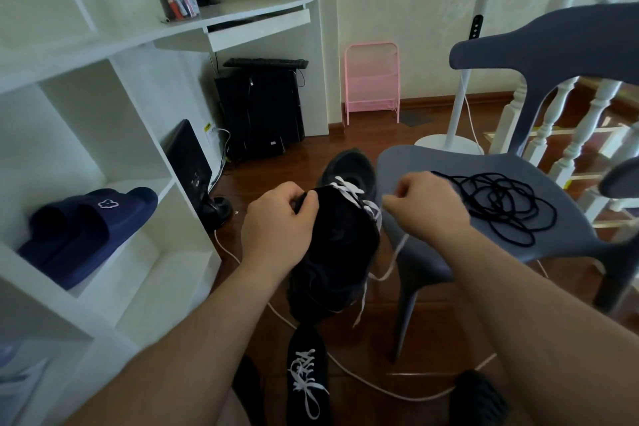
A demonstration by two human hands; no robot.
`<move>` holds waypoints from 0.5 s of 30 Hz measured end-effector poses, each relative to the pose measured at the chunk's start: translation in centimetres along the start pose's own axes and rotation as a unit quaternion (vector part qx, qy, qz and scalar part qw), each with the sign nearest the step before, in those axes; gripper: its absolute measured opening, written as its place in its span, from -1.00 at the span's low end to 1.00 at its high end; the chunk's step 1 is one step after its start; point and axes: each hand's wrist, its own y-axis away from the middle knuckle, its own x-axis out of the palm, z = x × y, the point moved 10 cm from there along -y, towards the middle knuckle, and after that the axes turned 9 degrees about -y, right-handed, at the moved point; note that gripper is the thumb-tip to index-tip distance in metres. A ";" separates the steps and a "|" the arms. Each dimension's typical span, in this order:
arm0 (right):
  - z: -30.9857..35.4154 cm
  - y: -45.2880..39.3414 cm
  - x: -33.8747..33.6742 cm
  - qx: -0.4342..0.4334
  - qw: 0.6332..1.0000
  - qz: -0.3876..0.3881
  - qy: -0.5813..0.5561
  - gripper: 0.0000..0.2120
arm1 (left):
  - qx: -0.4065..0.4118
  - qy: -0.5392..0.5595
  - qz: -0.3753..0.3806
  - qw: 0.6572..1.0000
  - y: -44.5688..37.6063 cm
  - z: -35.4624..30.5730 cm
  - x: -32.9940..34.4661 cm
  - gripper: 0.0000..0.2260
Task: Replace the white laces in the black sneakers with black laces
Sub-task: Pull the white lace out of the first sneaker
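A black sneaker (337,252) hangs in the air in front of me, and my left hand (280,218) grips its upper edge. White lace (363,202) still crosses its eyelets. My right hand (423,206) pinches one end of that white lace, which trails down past the sneaker's right side. The black laces (501,207) lie in a loose tangle on the grey chair seat (466,245), just right of my right hand. A second black sneaker (307,373) with white laces rests on the floor below.
White shelving (114,156) stands at the left with navy slippers (90,228) in it. A dark shoe (349,166) lies on the wooden floor behind the held sneaker. A white cable (363,382) runs across the floor. A fan stand (456,121) and white balusters are at the right.
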 end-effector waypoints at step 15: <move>4.3 3.5 3.2 -0.072 0.990 0.124 -0.010 -0.53 | 0.006 0.046 -0.026 0.999 0.0 0.4 -0.5 -0.68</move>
